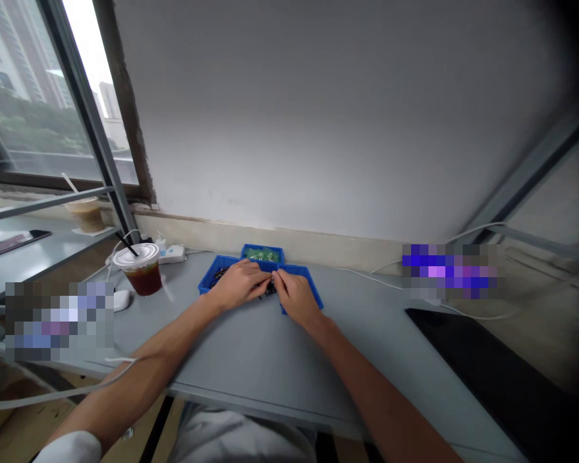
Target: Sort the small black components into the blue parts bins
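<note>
My left hand point(240, 283) and my right hand point(295, 297) meet over the desk, fingertips pinched close together. Whatever they hold between them is too small to name. Small dark pieces point(269, 289) show just under the fingertips. Behind my left hand is a blue bin point(204, 285) with small dark and brassy bits in it. Another blue bin point(314, 290) sits behind and beside my right hand, which hides much of its inside. At the back, a smaller blue bin point(246, 250) holds green pieces point(263, 255).
On the left stand a lidded cup of dark drink point(143, 278) and a white power strip point(172, 253). A white cable point(62, 397) crosses near my left forearm. A black flat panel point(482, 373) lies at the right. The wall point(294, 161) rises behind the desk point(251, 354).
</note>
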A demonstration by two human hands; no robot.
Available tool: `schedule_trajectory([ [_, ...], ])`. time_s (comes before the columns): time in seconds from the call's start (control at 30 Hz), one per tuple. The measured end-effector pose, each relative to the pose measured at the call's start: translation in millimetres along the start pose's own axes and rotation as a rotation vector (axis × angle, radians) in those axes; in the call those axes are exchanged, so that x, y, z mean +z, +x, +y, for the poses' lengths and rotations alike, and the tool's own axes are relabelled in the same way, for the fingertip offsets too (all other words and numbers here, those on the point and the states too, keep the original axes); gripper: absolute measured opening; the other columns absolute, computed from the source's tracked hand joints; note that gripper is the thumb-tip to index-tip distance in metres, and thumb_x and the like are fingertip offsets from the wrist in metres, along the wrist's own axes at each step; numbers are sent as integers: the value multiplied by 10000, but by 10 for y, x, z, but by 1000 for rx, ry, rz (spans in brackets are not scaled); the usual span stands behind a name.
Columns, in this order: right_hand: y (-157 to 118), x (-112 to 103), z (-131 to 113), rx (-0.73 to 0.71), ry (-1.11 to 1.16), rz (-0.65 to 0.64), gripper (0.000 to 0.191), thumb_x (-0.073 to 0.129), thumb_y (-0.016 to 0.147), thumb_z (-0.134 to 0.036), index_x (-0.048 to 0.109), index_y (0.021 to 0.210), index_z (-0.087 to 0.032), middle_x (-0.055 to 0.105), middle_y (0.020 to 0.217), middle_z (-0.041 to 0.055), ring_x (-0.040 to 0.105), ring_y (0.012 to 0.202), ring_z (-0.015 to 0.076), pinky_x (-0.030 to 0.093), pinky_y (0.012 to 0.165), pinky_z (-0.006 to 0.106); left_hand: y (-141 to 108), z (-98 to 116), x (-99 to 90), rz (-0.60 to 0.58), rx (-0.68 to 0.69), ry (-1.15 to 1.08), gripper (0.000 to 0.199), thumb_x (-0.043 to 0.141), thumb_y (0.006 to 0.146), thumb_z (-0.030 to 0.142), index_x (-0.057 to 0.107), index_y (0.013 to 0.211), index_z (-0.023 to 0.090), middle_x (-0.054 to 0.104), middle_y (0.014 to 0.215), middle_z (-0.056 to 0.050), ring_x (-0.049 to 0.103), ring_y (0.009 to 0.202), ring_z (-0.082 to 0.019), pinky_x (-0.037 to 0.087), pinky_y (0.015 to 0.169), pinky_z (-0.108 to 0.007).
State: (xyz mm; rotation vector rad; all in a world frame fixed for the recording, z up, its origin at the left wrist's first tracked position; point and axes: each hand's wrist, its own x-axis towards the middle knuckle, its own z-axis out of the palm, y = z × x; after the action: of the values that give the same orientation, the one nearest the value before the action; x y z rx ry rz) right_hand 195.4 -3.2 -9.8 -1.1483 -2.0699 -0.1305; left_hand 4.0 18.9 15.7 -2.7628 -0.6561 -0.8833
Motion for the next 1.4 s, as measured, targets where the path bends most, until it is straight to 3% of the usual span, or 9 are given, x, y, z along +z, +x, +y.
schedule_trajectory([
  [0.23,-5,-2,-2,15,-21,11,393,308,1061,-342,510,747,-217,621,666,28,567,612,165,331,618,289,-22,-73,-13,5,-36,-19,237,440,994,254,662,955,178,667,817,-52,606,807,-181,439,800,-321],
  [0.4,-12,-15,-33,9,-36,0,360,340,1056,-346,533,780,-215,644,712,34,585,666,169,355,651,283,-59,-236,-116,71,-194,14,207,456,958,229,629,855,180,649,806,-50,582,811,-189,438,792,-325],
  [0.57,-13,-12,-38,17,-32,-12,328,385,1043,-335,547,785,-212,622,688,20,563,651,168,355,656,285,-134,-454,-199,-28,-267,84,262,430,934,195,558,707,182,613,758,-49,549,828,-209,436,804,-345],
  [0.73,-8,-25,-45,21,-31,-13,315,389,1038,-325,555,795,-213,625,691,22,551,649,174,356,664,292,-232,-630,-198,-80,-312,108,247,465,898,210,574,678,181,636,827,-55,560,889,-220,430,863,-376],
  [0.93,-4,-32,-44,17,-43,-10,324,380,1042,-326,550,792,-211,623,682,19,539,629,171,351,669,295,-295,-743,-170,-154,-378,104,299,482,900,259,609,641,185,631,796,-52,566,859,-211,447,825,-351],
  [1.03,-2,-30,-47,22,-41,-11,322,384,1042,-325,555,794,-212,636,697,24,551,645,174,354,677,297,-284,-726,-157,-126,-400,148,328,483,929,322,617,661,191,621,780,-51,568,857,-219,450,812,-354],
  [1.13,-1,-31,-52,21,-42,-11,316,389,1042,-322,563,803,-211,644,708,26,563,665,179,354,685,297,-226,-616,-113,-82,-378,165,222,543,914,336,657,785,195,639,816,-52,570,871,-226,454,835,-366],
  [1.23,-2,-30,-53,21,-43,-14,302,397,1040,-316,568,814,-211,645,713,25,564,668,180,351,683,296,-148,-448,-15,-96,-308,142,141,578,899,286,700,931,223,665,942,-61,565,960,-237,452,886,-378],
  [1.4,-4,-21,-53,8,-50,-20,285,410,1036,-306,572,824,-207,654,734,30,567,682,182,349,693,299,-71,-280,187,-103,-308,134,178,560,921,266,723,948,199,649,1021,-83,547,1017,-263,449,923,-417],
])
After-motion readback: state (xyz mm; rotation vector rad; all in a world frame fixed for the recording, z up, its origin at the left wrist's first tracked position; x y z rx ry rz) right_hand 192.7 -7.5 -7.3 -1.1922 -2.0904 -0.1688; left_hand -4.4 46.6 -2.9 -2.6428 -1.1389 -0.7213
